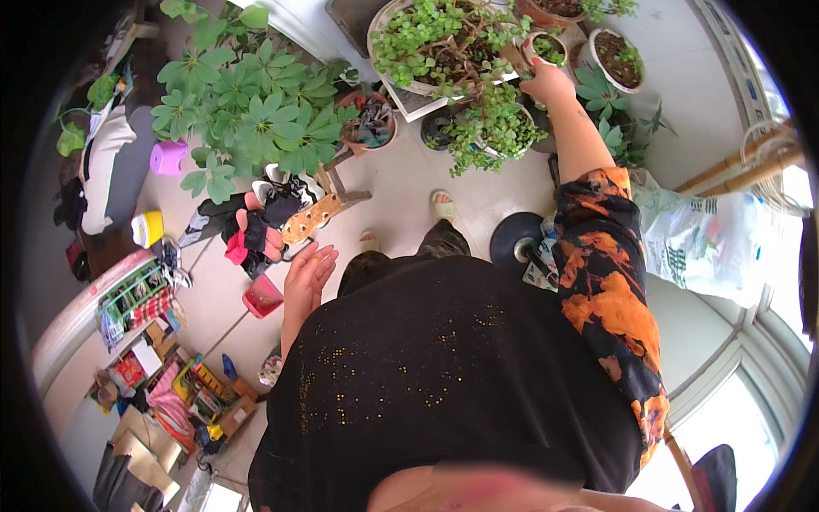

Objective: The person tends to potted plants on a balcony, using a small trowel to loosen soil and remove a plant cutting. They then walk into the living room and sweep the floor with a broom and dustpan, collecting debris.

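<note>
My right hand (551,83) reaches out to the potted plants at the top. Its fingertips are by the rim of a small round flowerpot (528,50) and a brown flat piece (512,59); whether they grip either one is unclear. Just left of that hand, a large pot (376,48) holds a leafy succulent (422,38) with woody stems. Below it, a trailing succulent (492,125) spills over a white pot. My left hand (310,278) hangs at my left side, fingers extended, holding nothing.
A schefflera (262,121) spreads at upper left beside a terracotta pot (384,137). A wooden stool (345,192), shoes (291,189) and a red dustpan-like container (262,296) stand left. A round black weighted base (517,240) and plastic bags (697,237) lie right, below bamboo poles (748,163).
</note>
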Demonstrator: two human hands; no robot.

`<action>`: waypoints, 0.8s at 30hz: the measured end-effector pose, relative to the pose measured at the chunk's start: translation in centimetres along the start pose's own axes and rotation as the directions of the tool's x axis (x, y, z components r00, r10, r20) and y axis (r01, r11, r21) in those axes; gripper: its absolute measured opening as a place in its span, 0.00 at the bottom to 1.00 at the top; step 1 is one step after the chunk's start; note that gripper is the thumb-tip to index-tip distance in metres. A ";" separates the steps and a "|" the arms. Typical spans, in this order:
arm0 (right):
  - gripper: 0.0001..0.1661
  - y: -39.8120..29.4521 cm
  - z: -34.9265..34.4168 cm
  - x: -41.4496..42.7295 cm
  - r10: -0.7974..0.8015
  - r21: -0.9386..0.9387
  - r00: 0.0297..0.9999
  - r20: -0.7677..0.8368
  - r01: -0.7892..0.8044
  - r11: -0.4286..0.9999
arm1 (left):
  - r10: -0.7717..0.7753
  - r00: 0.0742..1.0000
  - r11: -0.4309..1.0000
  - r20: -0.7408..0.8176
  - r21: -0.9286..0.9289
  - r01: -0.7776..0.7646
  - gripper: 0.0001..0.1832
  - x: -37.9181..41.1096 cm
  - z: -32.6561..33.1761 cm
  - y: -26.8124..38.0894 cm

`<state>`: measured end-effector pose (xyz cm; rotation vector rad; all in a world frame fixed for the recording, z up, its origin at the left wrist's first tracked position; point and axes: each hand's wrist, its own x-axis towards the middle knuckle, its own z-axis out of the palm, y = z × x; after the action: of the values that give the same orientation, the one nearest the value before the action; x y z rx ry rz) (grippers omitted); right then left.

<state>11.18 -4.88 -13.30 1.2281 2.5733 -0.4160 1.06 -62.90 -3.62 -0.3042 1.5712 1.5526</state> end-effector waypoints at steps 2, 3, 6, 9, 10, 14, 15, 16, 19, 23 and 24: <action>0.27 -0.7 0.0 2.0 -0.037 -0.041 0.998 0.056 0.040 0.998 | -0.013 0.999 1.000 -0.037 -0.019 0.013 0.20 -0.4 0.5 -0.9; 0.27 -0.9 0.1 2.9 -0.049 -0.055 0.997 0.058 0.052 0.997 | -0.021 0.998 0.999 -0.051 -0.031 0.019 0.20 -0.5 1.1 -1.2; 0.26 -1.1 0.5 5.5 -0.059 -0.120 0.993 0.106 0.071 0.990 | -0.051 0.994 0.998 -0.099 -0.034 0.048 0.20 -0.7 2.5 -1.5; 0.23 -1.0 1.1 7.4 -0.106 -0.114 0.994 0.011 0.106 0.988 | -0.059 0.992 0.997 -0.108 -0.056 0.053 0.21 -0.9 2.8 -2.4; 0.26 -1.2 1.5 8.1 -0.112 -0.127 0.994 -0.003 0.111 0.986 | -0.055 0.993 0.996 -0.107 -0.071 0.048 0.21 -1.0 2.7 -2.7; 0.34 -2.3 1.7 9.3 -0.048 -0.092 0.999 0.009 0.049 0.995 | -0.088 0.983 0.993 -0.161 -0.091 0.074 0.22 -1.4 2.4 -3.7; 0.35 -1.5 2.5 9.8 -0.016 -0.035 1.000 -0.002 0.016 0.999 | -0.090 0.980 0.993 -0.179 -0.093 0.074 0.22 -1.2 2.2 -3.7; 0.35 -0.5 3.2 10.2 0.018 0.024 1.000 -0.011 -0.017 1.000 | -0.075 0.985 0.992 -0.153 -0.109 0.059 0.23 -1.4 1.9 -3.6; 0.27 2.3 3.7 7.6 0.165 0.546 0.967 -0.192 -0.035 0.837 | 0.003 0.986 0.996 -0.164 -0.084 -0.017 0.22 -2.9 1.8 -2.9; 0.18 5.7 2.3 -0.5 0.403 0.496 0.565 -0.720 0.012 0.868 | 0.019 0.973 0.984 -0.230 -0.170 -0.060 0.23 -4.3 0.7 -4.0; 0.16 3.4 0.3 -4.4 0.504 0.621 0.599 -0.621 -0.015 0.783 | 0.014 0.971 0.981 -0.239 -0.186 -0.060 0.23 -4.5 0.1 -4.6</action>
<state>16.58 -6.05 -12.51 2.4663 2.9061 -0.7561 6.96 -65.42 -3.50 -0.5899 1.6162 1.7529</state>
